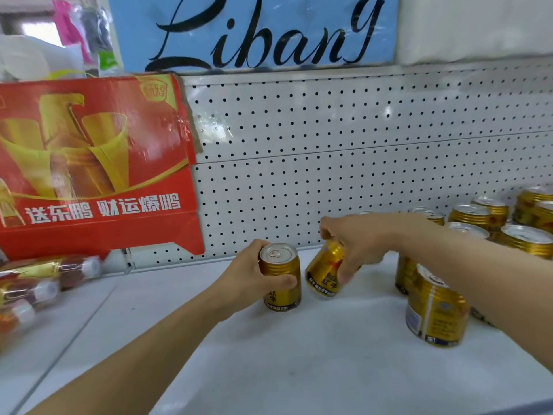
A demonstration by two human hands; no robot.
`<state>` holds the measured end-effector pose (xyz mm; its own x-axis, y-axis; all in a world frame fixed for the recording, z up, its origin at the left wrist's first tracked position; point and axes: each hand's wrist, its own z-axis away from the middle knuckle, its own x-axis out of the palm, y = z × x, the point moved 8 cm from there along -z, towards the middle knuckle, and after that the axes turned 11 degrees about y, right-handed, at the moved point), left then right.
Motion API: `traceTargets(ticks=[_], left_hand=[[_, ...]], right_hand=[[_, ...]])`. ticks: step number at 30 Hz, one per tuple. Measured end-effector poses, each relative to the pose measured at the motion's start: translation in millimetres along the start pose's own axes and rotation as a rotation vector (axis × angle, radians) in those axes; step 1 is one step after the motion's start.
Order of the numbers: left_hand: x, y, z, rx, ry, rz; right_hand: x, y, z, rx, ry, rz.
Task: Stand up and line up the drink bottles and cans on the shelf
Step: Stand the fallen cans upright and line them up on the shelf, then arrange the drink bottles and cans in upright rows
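Observation:
On the white shelf (299,360) my left hand (248,277) grips a gold can (281,280) that stands upright, its pull tab facing up. Just to its right my right hand (356,238) holds a second gold can (324,274) by its upper end; this can leans to the right, its base low on the shelf. The two cans are a small gap apart. Another gold can (434,310) stands upright at the right, below my right forearm, with one more can (404,274) partly hidden behind it.
Several gold cans (514,232) stand grouped at the far right against the perforated back panel (329,175). A red carton (89,163) stands at the left, with wrapped bottles (39,283) lying below it. A blue sign (254,31) hangs above.

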<state>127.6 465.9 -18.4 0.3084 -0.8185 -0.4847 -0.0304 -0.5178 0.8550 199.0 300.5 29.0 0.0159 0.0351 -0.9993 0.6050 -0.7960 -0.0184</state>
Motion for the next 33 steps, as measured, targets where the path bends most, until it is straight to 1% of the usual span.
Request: traceTargets(ticks=[2, 6, 10, 13, 16, 18, 20, 22, 25, 28, 30, 33], left_hand=[[1, -2, -1, -0.004, -0.005, 0.0], [3, 0, 3, 0.028, 0.046, -0.006], [5, 7, 9, 0.113, 0.053, -0.115], [7, 14, 15, 0.159, 0.03, -0.267], [6, 21, 26, 0.244, 0.057, -0.515], [3, 29, 38, 0.332, 0.11, -0.681], [3, 40, 57, 0.435, 0.183, -0.799], [0, 50, 80, 0.489, 0.274, -0.816], [-10, 54, 116, 0.471, 0.376, -0.821], [-27, 51, 151, 0.456, 0.451, -0.788], [-44, 48, 174, 0.472, 0.507, -0.778], [-77, 36, 200, 0.444, 0.568, -0.779]], right_hand=[[-1, -8, 2, 0.018, 0.037, -0.065], [2, -22, 4, -0.015, 0.155, -0.094], [12, -27, 8, -0.013, 0.207, -0.153], [20, -27, 15, -0.008, 0.192, -0.137], [21, -27, 33, -0.004, 0.217, -0.108], [13, -30, 51, -0.007, 0.302, -0.117], [3, -37, 71, -0.002, 0.421, -0.13], [-5, -46, 90, 0.008, 0.529, -0.16], [-12, -61, 115, 0.008, 0.662, -0.272], [-15, -88, 136, -0.085, 0.776, -0.373], [-13, -110, 144, -0.142, 0.819, -0.43], [-11, -148, 147, -0.219, 0.839, -0.475]])
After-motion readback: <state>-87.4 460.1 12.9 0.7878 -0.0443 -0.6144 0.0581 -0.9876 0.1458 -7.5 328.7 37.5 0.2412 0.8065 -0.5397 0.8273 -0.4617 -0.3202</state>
